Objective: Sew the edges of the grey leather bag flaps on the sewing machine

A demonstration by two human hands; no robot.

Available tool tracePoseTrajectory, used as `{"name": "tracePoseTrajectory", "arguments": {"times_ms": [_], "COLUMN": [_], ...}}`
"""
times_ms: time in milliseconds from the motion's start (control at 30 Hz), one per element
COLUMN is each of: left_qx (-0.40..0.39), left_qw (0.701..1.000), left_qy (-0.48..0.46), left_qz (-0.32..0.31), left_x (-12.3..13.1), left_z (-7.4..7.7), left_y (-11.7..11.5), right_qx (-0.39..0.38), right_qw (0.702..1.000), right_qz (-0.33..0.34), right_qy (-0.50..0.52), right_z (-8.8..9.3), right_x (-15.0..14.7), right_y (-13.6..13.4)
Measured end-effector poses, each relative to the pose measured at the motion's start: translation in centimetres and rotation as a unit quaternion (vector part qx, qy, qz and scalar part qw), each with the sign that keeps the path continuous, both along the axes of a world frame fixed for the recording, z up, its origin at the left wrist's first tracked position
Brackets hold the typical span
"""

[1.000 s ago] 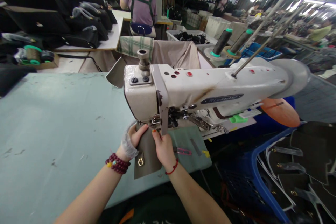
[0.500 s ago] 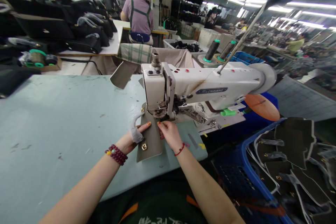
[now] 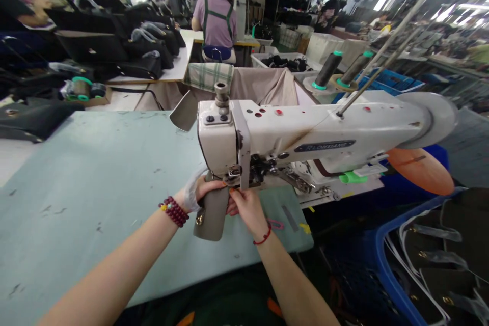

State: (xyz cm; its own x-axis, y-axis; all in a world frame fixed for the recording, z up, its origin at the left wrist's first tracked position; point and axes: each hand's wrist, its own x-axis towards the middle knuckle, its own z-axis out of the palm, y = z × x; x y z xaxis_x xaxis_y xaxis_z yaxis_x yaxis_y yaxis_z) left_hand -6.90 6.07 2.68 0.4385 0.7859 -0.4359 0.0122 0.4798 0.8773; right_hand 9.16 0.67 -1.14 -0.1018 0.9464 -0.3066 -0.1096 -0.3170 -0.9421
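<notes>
A grey-brown leather bag panel (image 3: 214, 214) lies at the needle end of a white sewing machine (image 3: 305, 130), its far end under the machine head. A plastic-wrapped handle (image 3: 191, 194) and a gold ring fitting (image 3: 199, 219) are on its left side. My left hand (image 3: 204, 190) grips the panel's left side beside the wrapped handle, thumb stretched towards the presser foot. With thumb and fingers, my right hand (image 3: 244, 206) pinches the panel's right edge just in front of the foot. The fingertips under the leather are hidden.
A pink clip (image 3: 275, 224) and a grey strip (image 3: 290, 218) lie on the pale green table (image 3: 114, 178). At the right stands a blue basket (image 3: 382, 234) of similar panels. Thread cones (image 3: 329, 69) rise behind the machine. A co-worker (image 3: 217, 18) sits ahead, facing away.
My view has swung, and the machine looks closer. The panel has turned slightly and its left side now looks lifted and curved. Both hands stay on it near the presser foot.
</notes>
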Motion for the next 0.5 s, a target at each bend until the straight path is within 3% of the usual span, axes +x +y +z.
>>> {"name": "tracePoseTrajectory", "arguments": {"times_ms": [200, 500], "left_qx": [0.06, 0.095], "left_qw": [0.997, 0.992], "left_qy": [0.028, 0.032], "left_qz": [-0.039, -0.073], "left_x": [0.0, -0.4], "left_z": [1.7, -0.1], "left_y": [2.0, 2.3], "right_qx": [-0.019, -0.002], "right_qw": [0.998, 0.997], "right_qz": [-0.028, -0.062], "right_qy": [0.047, 0.037], "right_z": [-0.4, 0.1], "right_x": [-1.1, -1.0], "right_y": [-0.2, -0.3]}}
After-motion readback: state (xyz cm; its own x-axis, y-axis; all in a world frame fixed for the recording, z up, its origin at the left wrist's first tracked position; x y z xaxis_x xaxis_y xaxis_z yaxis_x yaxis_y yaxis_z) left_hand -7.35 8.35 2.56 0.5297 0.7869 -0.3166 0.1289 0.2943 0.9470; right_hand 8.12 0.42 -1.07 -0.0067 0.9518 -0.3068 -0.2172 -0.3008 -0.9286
